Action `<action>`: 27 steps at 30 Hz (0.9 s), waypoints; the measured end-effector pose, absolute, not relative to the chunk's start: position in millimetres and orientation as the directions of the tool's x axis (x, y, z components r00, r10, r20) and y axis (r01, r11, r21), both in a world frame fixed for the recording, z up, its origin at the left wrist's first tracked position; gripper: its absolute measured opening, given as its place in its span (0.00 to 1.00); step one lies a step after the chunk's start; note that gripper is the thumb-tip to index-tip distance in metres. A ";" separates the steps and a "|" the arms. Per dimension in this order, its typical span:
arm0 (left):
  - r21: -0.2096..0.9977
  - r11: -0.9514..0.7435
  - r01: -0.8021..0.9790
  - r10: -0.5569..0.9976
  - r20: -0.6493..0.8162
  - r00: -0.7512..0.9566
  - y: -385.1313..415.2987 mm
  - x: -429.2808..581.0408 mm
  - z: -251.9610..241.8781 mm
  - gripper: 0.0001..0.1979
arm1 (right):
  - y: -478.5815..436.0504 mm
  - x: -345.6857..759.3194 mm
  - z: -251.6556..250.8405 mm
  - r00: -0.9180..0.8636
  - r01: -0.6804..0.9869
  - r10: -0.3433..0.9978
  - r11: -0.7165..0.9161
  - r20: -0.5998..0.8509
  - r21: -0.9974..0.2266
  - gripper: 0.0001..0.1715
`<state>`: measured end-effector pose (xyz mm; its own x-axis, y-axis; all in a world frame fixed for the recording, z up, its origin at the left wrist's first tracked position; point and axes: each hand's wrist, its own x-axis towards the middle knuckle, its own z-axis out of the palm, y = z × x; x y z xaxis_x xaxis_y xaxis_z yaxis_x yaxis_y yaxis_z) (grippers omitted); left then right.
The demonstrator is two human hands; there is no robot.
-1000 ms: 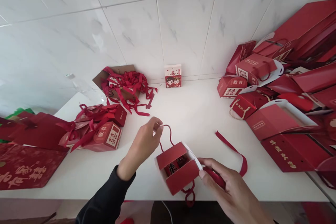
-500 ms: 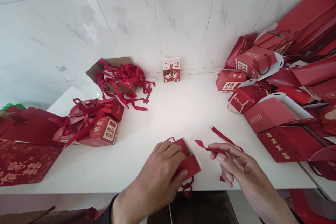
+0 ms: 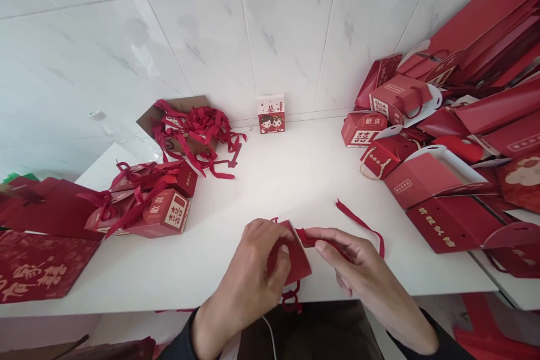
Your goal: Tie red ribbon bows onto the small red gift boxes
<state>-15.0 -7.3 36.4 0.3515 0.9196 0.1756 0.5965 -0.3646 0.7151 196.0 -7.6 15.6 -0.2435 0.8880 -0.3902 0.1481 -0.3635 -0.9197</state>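
Note:
A small red gift box point(image 3: 298, 263) is tilted near the front edge of the table, with my left hand point(image 3: 259, 270) closed over its left side. My right hand point(image 3: 352, 259) pinches a red ribbon point(image 3: 307, 237) between thumb and fingers. The ribbon's tip is at the box's right edge; whether it enters the box I cannot tell. Its loose tail point(image 3: 358, 218) curves over the table beyond my right hand. Below the box, a knotted red cord point(image 3: 290, 301) hangs at the table edge.
A brown box point(image 3: 147, 121) spilling red ribbons stands at the back left. Ribbon-tied boxes point(image 3: 169, 211) and a large red box point(image 3: 37, 264) are at left. A printed carton point(image 3: 271, 115) stands by the wall. Many red boxes point(image 3: 434, 180) are piled at right.
My right hand has moved left, bringing the ribbon's end from a gap away up to the box. My left hand still grips the box, which has shifted slightly left.

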 end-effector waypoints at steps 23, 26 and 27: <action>0.755 -0.299 0.584 0.931 0.098 0.351 -11.0 -14.5 36.5 0.03 | -2.7 199.3 28.3 -0.288 0.120 0.845 -0.435 -0.450 -0.893 0.22; 0.756 -0.295 0.584 0.932 0.093 0.350 -9.9 -14.6 36.2 0.03 | -1.1 198.2 28.8 -0.290 0.142 0.838 -0.440 -0.462 -0.887 0.21; 0.756 -0.294 0.584 0.932 0.092 0.351 -9.7 -14.6 36.4 0.03 | -0.5 198.0 28.8 -0.288 0.153 0.838 -0.437 -0.463 -0.886 0.21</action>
